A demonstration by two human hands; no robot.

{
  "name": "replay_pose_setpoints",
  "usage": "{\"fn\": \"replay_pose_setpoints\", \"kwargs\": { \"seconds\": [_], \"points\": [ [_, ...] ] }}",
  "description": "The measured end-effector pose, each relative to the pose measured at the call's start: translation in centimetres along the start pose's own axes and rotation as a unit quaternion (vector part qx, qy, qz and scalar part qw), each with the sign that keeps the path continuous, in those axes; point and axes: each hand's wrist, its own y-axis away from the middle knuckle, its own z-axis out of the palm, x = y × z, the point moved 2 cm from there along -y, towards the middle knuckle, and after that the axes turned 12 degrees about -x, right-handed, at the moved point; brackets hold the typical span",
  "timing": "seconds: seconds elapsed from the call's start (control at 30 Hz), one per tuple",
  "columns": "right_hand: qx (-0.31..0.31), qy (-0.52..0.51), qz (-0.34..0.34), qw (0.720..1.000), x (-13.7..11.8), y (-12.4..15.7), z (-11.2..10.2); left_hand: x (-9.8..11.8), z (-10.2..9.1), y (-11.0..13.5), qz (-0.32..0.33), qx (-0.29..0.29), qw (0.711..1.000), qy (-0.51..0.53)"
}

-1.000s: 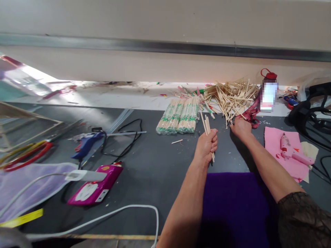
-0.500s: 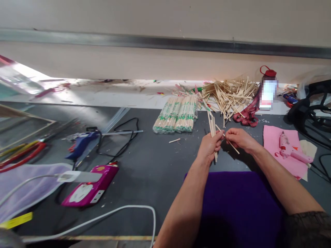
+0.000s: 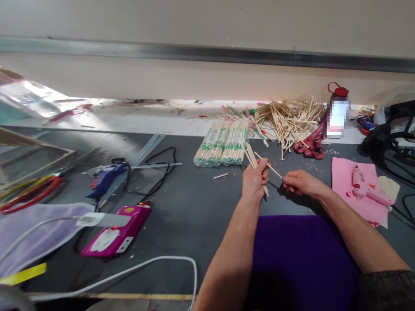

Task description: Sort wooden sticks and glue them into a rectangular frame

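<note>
My left hand (image 3: 254, 182) is closed round a small bunch of thin wooden sticks (image 3: 250, 156) that poke up and to the left out of the fist. My right hand (image 3: 300, 182) pinches the near end of one single stick (image 3: 269, 166), whose far end slants up toward the left hand's fingers. Both hands hover over the dark grey table (image 3: 194, 207), just beyond a purple cloth (image 3: 301, 259). A loose heap of sticks (image 3: 288, 119) lies behind them, and two wrapped stick bundles (image 3: 223, 144) lie to the left of that heap.
A pink glue gun (image 3: 366, 190) rests on a pink sheet (image 3: 343, 177) at right. A red lanyard (image 3: 311, 144) and a red-capped bottle (image 3: 337, 112) stand behind. At left lie a blue glue gun (image 3: 105, 179), black cable, magenta device (image 3: 116, 233), white cable and red-handled tool (image 3: 29, 194).
My right hand went from the heap back to the left hand with one stick, then slid toward that stick's near end. The bunch in my left hand tilted further left.
</note>
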Motion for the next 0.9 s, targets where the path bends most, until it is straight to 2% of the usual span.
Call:
{"fn": "replay_pose_setpoints", "kwargs": {
  "seconds": [0.1,0.17,0.23,0.3,0.4,0.47,0.53,0.6,0.67,0.8,0.83,0.9],
  "points": [
    [0.035,0.107,0.005,0.994,0.0,-0.2,0.1,0.2,0.0,0.1,0.033,0.025,0.999,-0.007],
    [0.057,0.171,0.009,0.984,-0.1,-0.4,-0.4,0.5,-0.4,0.2,0.053,0.062,0.997,0.0],
    [0.111,0.191,0.012,0.975,-0.5,-0.9,-1.6,0.8,-0.8,0.1,0.052,0.095,0.994,0.019],
    [0.194,0.209,0.01,0.959,-1.5,-1.8,-3.5,0.9,-0.9,0.0,0.023,0.094,0.994,0.042],
    [0.306,0.326,-0.002,0.894,-3.7,-4.0,-6.2,0.9,-0.6,0.1,-0.024,0.036,0.997,0.063],
    [0.346,0.408,0.027,0.844,-4.8,-5.8,-7.3,0.8,-0.3,0.2,-0.035,0.006,0.997,0.061],
    [0.343,0.465,0.084,0.812,-5.2,-7.6,-7.5,0.6,-0.1,0.3,-0.045,-0.005,0.997,0.055],
    [0.319,0.499,0.13,0.795,-5.1,-9.2,-7.3,0.4,-0.1,0.4,-0.054,-0.014,0.997,0.05],
    [0.3,0.507,0.159,0.792,-4.7,-10.2,-6.9,0.3,-0.1,0.4,-0.056,-0.026,0.997,0.048],
    [0.274,0.494,0.188,0.803,-4.7,-10.8,-7.3,0.2,-0.2,0.3,-0.066,-0.041,0.996,0.036],
    [0.267,0.486,0.182,0.812,-4.8,-10.6,-7.5,0.2,-0.3,0.3,-0.065,-0.039,0.997,0.032],
    [0.252,0.418,0.154,0.859,-4.9,-10.0,-7.7,0.2,-0.3,0.2,-0.059,-0.034,0.997,0.027]
  ]
}}
